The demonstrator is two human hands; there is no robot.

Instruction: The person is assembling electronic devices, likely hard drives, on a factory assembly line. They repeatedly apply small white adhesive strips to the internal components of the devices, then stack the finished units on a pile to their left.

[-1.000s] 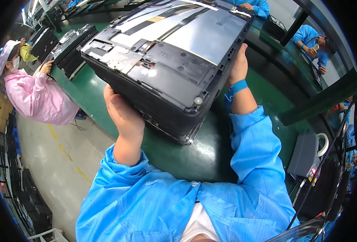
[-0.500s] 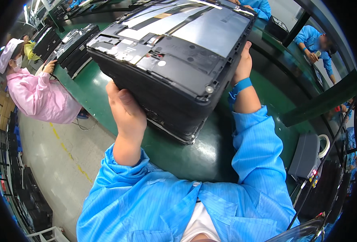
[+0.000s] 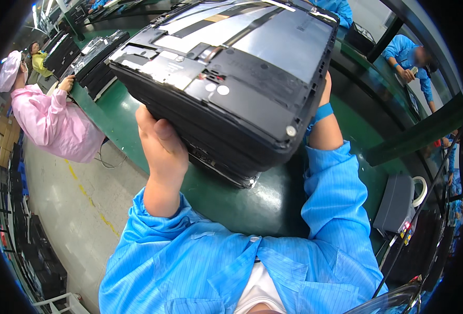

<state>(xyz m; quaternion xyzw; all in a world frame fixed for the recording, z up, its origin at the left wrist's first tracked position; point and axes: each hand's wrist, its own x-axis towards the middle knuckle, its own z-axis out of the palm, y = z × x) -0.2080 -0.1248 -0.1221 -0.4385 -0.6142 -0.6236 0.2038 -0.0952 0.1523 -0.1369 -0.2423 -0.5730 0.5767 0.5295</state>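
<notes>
Both my hands hold a thick stack of black flat device housings [image 3: 252,97], tilted above the green bench. On its uppermost housing are a silvery panel, dark ribbon strips, small round white stickers and a screw-like corner fitting. My left hand [image 3: 161,141] grips the near left side, thumb against the black side wall, other fingers partly hidden beneath. At the far right side is my right hand [image 3: 326,90], wearing a blue wristband [image 3: 323,112]; its fingers are mostly hidden behind the stack. The upper housings jut out to the right over the lower ones at the near corner.
The green bench [image 3: 216,209] runs under the stack. More black stacks [image 3: 98,68] stand at the far left, near a person in pink [image 3: 53,123]. A grey tape dispenser [image 3: 396,201] sits at the right, below a dark slanting post [image 3: 417,128]. People in blue work beyond.
The upper part of the stack has shifted right and slightly nearer, overhanging the lower part more. My right hand has moved right with it and shows less. The person in pink has turned their head away.
</notes>
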